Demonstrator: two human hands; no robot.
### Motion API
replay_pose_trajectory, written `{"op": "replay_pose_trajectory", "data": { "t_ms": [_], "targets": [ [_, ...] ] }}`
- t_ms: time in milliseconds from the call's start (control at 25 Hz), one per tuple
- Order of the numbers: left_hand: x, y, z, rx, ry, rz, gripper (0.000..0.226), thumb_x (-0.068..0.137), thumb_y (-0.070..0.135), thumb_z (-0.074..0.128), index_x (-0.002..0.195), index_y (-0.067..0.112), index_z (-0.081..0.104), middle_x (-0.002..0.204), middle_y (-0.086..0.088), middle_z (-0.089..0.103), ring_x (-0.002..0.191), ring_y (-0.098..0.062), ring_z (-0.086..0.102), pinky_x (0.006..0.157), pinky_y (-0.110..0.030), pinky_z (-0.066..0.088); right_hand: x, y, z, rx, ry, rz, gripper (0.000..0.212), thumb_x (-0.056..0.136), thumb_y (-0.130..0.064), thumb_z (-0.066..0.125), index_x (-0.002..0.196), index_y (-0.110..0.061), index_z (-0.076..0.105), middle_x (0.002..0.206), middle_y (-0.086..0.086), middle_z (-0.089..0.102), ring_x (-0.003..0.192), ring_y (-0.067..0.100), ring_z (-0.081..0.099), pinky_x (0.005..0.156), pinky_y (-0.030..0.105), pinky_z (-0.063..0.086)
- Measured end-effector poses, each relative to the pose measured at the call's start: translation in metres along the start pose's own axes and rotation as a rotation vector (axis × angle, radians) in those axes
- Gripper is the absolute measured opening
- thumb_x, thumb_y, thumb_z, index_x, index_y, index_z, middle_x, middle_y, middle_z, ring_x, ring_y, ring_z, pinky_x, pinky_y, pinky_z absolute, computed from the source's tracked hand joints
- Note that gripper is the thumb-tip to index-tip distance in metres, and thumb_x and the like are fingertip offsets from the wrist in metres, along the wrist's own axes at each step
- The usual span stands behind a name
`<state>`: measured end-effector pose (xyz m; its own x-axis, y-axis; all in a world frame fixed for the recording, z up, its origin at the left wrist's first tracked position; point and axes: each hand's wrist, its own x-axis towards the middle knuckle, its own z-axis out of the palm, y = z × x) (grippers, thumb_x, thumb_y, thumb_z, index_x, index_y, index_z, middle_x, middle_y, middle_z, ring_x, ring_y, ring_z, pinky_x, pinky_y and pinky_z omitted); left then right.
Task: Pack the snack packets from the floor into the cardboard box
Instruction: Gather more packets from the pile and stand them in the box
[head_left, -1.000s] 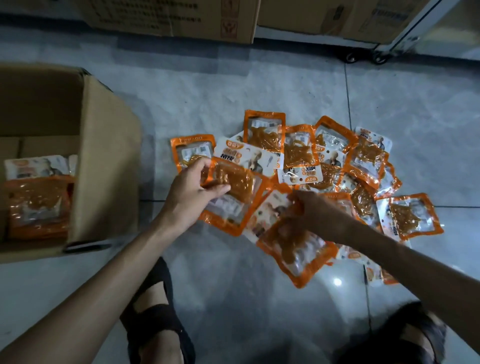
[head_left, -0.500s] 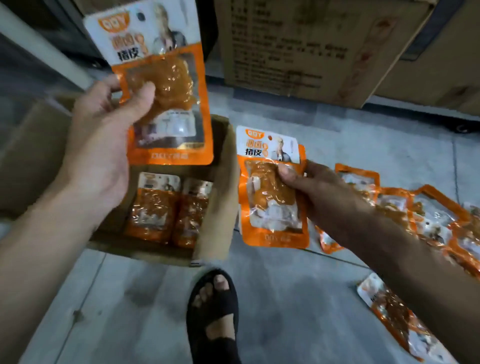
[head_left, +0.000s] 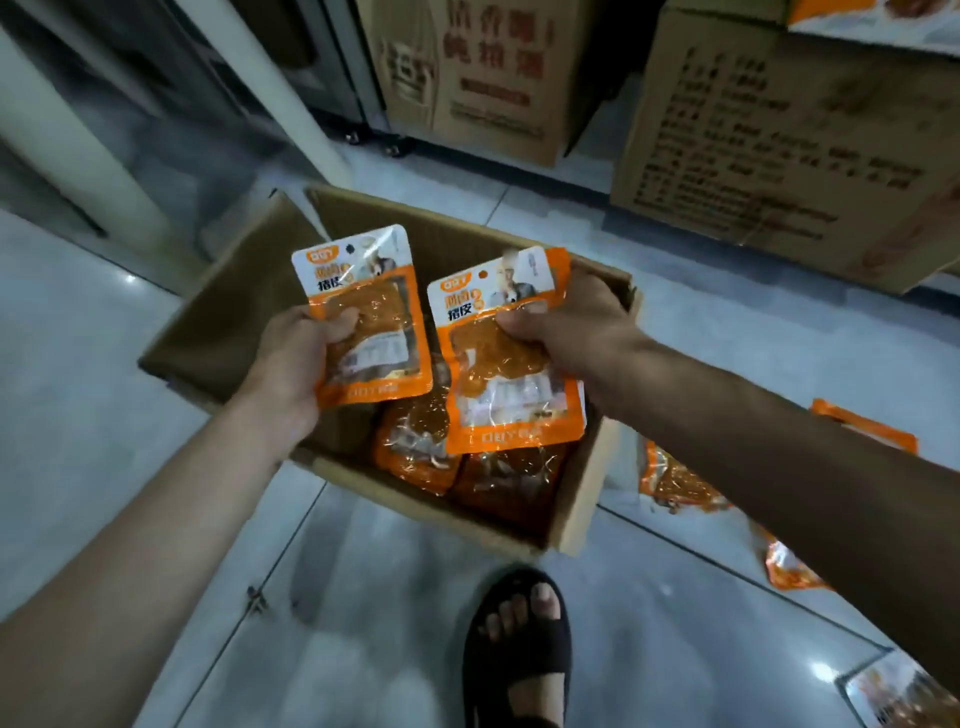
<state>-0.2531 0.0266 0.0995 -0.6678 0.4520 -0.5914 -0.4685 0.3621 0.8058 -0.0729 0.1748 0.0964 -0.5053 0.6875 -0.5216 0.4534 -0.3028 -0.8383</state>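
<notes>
An open cardboard box (head_left: 218, 317) sits on the tiled floor ahead of me. My left hand (head_left: 293, 358) grips an orange and white snack packet (head_left: 371, 322) upright over the box's left half. My right hand (head_left: 574, 322) grips a second, matching snack packet (head_left: 511, 395) over the right half. Both packets hang above the opening, side by side and slightly apart. Inside the box, packed packets (head_left: 415, 447) lie flat on the bottom, partly hidden by the held ones. More loose packets (head_left: 675, 483) lie on the floor right of the box, partly behind my right arm.
Large printed cartons (head_left: 779, 140) stand behind the box, and another carton (head_left: 478, 78) is farther back. A pale post (head_left: 78, 150) and a wheeled rack (head_left: 374, 140) are at the far left. My sandalled foot (head_left: 519, 649) rests just in front of the box.
Both hands lifted a packet off the floor pile and swung left. The packets have come down from higher up and now hang together over the box opening.
</notes>
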Motion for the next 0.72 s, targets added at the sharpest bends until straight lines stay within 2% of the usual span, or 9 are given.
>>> {"op": "replay_pose_trajectory", "data": {
  "t_ms": [120, 200, 280, 400, 520, 600, 640, 720],
  "targets": [
    [0.0, 0.004, -0.005, 0.004, -0.012, 0.028, 0.015, 0.094, 0.014, 0.063, 0.108, 0.017, 0.066, 0.101, -0.002, 0.078, 0.08, -0.015, 0.078, 0.066, -0.032, 0.061, 0.039, 0.023, 0.033, -0.131, 0.081, 0.209, 0.065, 0.067, -0.025, 0.084, 0.125, -0.014, 0.057, 0.117, 0.011, 0.069, 0.102, 0.031, 0.068, 0.088, 0.049, 0.057],
    [-0.001, 0.003, -0.003, 0.033, -0.05, 0.051, 0.017, 0.094, 0.01, 0.062, 0.111, 0.011, 0.066, 0.103, -0.006, 0.076, 0.079, -0.016, 0.077, 0.061, -0.029, 0.062, 0.05, 0.042, 0.047, -0.184, 0.122, 0.325, 0.068, 0.071, -0.017, 0.084, 0.131, -0.007, 0.055, 0.125, 0.013, 0.065, 0.112, 0.033, 0.064, 0.096, 0.047, 0.053],
    [0.001, 0.0, 0.0, 0.157, -0.065, 0.042, 0.026, 0.095, 0.009, 0.062, 0.12, 0.005, 0.063, 0.112, -0.011, 0.074, 0.086, -0.019, 0.074, 0.061, -0.026, 0.061, 0.057, 0.063, 0.054, -0.336, 0.12, 0.38, 0.068, 0.081, -0.019, 0.075, 0.139, 0.0, 0.046, 0.137, 0.015, 0.056, 0.123, 0.033, 0.057, 0.102, 0.043, 0.048],
    [0.002, -0.003, 0.002, 0.288, -0.105, 0.039, 0.027, 0.096, 0.01, 0.062, 0.122, 0.005, 0.059, 0.111, -0.008, 0.073, 0.087, -0.015, 0.072, 0.057, -0.021, 0.058, 0.051, 0.073, 0.056, -0.735, 0.136, 0.34, 0.059, 0.098, -0.022, 0.051, 0.147, 0.001, 0.03, 0.149, 0.02, 0.041, 0.135, 0.034, 0.043, 0.107, 0.041, 0.041],
    [0.004, -0.005, -0.001, 0.308, -0.1, 0.049, 0.029, 0.096, 0.012, 0.063, 0.124, 0.008, 0.058, 0.112, -0.006, 0.072, 0.09, -0.014, 0.071, 0.057, -0.021, 0.056, 0.036, 0.067, 0.051, -1.118, 0.145, 0.181, 0.066, 0.097, -0.017, 0.049, 0.152, -0.008, 0.013, 0.147, 0.022, 0.037, 0.134, 0.036, 0.04, 0.102, 0.043, 0.039],
    [0.005, -0.006, -0.003, 0.318, -0.076, 0.044, 0.03, 0.095, 0.015, 0.064, 0.123, 0.01, 0.057, 0.108, -0.003, 0.072, 0.087, -0.013, 0.071, 0.059, -0.023, 0.053, 0.025, 0.056, 0.05, -1.313, 0.17, -0.057, 0.065, 0.093, -0.014, 0.056, 0.149, -0.02, 0.022, 0.143, 0.019, 0.036, 0.131, 0.036, 0.039, 0.098, 0.044, 0.042],
    [0.006, -0.007, -0.004, 0.331, -0.061, 0.037, 0.028, 0.095, 0.016, 0.065, 0.122, 0.011, 0.057, 0.105, -0.001, 0.071, 0.084, -0.011, 0.07, 0.058, -0.023, 0.051, 0.021, 0.052, 0.051, -1.419, 0.079, -0.226, 0.065, 0.091, -0.014, 0.06, 0.147, -0.024, 0.028, 0.144, 0.016, 0.034, 0.131, 0.035, 0.037, 0.099, 0.044, 0.042],
    [0.006, -0.008, -0.005, 0.342, -0.042, 0.02, 0.022, 0.095, 0.018, 0.064, 0.116, 0.015, 0.057, 0.101, 0.002, 0.07, 0.082, -0.01, 0.069, 0.057, -0.024, 0.049, 0.014, 0.05, 0.06, -1.602, -0.283, -0.565, 0.065, 0.088, -0.018, 0.065, 0.145, -0.029, 0.037, 0.152, 0.011, 0.029, 0.139, 0.033, 0.029, 0.107, 0.047, 0.037]
  ]
}}
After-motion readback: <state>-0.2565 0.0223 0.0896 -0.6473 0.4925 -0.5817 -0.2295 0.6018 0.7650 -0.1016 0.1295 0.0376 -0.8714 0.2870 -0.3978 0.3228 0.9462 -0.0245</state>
